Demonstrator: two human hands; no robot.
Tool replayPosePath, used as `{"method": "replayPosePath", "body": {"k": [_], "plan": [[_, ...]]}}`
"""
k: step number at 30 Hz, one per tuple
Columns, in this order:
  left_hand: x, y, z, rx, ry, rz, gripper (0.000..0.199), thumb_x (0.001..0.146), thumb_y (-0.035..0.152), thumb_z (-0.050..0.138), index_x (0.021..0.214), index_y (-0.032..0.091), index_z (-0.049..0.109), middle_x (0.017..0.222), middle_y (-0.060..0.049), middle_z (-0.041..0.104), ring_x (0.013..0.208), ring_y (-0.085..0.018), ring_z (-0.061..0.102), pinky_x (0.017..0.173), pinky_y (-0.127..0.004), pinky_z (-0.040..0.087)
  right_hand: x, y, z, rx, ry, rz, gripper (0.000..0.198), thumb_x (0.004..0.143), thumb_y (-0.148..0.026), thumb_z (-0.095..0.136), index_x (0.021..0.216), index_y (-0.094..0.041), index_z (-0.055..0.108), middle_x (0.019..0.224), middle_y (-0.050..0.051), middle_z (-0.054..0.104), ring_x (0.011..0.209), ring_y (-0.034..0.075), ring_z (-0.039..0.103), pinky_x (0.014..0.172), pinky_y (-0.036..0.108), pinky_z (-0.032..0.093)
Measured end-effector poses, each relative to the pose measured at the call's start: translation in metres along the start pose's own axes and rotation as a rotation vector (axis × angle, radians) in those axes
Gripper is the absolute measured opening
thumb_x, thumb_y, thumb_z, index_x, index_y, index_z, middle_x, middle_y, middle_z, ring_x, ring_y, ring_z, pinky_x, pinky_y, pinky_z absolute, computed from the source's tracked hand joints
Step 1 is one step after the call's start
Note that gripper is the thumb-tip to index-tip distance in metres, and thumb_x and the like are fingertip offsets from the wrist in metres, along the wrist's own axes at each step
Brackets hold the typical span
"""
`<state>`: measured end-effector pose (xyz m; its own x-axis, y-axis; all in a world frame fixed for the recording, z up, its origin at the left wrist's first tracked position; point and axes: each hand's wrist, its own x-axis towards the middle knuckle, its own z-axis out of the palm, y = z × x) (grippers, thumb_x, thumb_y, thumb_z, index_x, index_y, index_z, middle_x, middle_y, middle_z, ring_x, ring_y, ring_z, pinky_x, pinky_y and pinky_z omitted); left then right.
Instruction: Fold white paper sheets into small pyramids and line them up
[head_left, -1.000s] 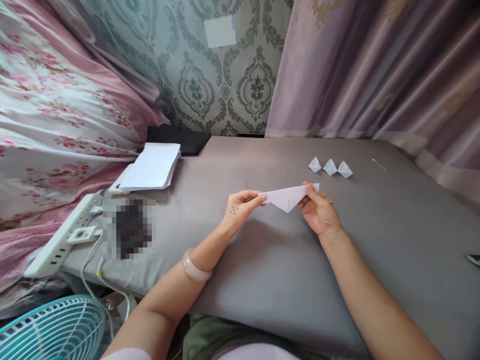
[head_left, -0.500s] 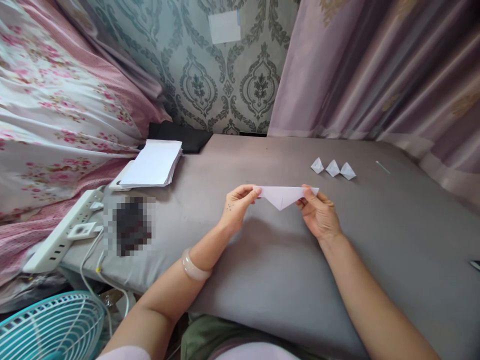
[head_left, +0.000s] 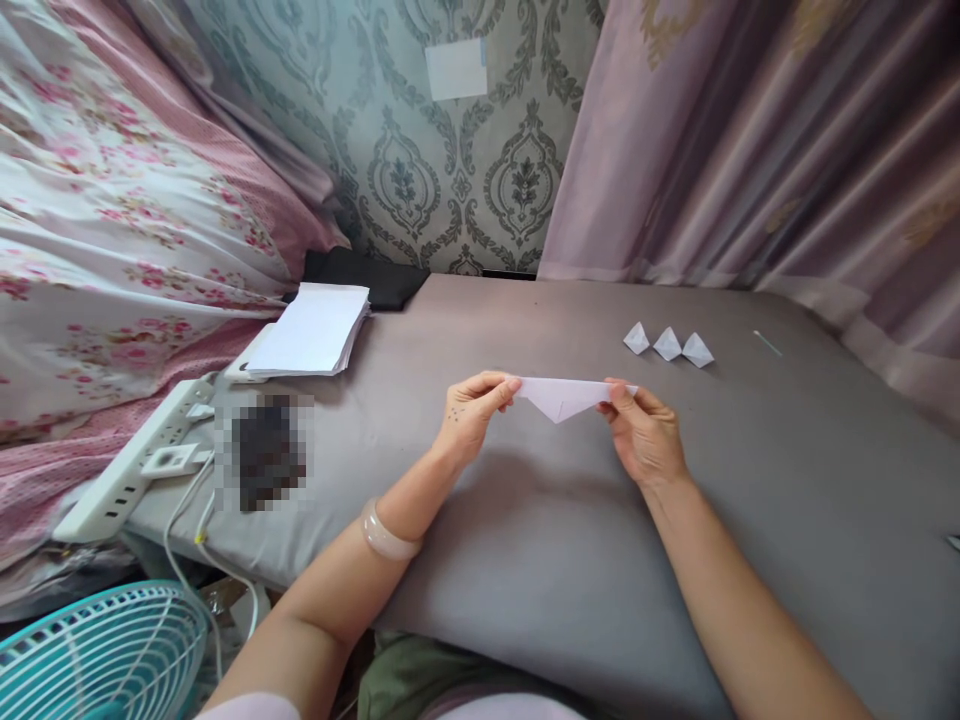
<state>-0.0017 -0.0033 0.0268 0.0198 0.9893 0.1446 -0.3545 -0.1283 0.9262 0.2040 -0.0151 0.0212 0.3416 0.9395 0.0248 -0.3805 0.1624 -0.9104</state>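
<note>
Together, your left fingers (head_left: 511, 388) and right fingers (head_left: 620, 395) pinch opposite ends of folded paper (head_left: 559, 396), its long edge running left-right at mid-frame.

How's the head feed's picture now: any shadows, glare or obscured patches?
Head view: soft, diffuse shadow on the grey cloth surface below the folded white paper; the flat white paper stack looks bright, its top nearly featureless; a dark item at left is pixelated, unidentifiable; wide-angle stretching shows toward the edges.

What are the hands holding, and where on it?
A folded white paper: left hand pinches its left end, right hand its right.
</note>
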Motion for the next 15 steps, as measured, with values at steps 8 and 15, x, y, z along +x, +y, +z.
{"method": "replayPosePath", "body": {"k": [8,15], "plan": [[0.0002,0.0017,-0.0018,0.035,-0.006,0.022,0.013,0.069,0.031,0.078,0.069,0.019,0.074,0.065,0.001,0.061,0.064,-0.008,0.048,0.064,-0.023,0.038,-0.0004,0.0005,0.0013,0.047,0.009,0.034,0.023,0.051,-0.034,0.088,0.067,-0.024,0.075,0.075,-0.002,0.070,0.070,0.009,0.060,0.061,0.022,0.051],[0.0022,-0.0020,-0.0036,0.006,0.002,0.012,0.013,0.068,0.031,0.079,0.070,0.019,0.074,0.067,0.001,0.062,0.063,-0.008,0.048,0.062,-0.023,0.037,0.0000,0.0027,0.0014,0.053,0.016,0.046,0.024,0.051,-0.033,0.088,0.068,-0.024,0.075,0.074,-0.002,0.070,0.070,0.010,0.061,0.061,0.022,0.052]]}}
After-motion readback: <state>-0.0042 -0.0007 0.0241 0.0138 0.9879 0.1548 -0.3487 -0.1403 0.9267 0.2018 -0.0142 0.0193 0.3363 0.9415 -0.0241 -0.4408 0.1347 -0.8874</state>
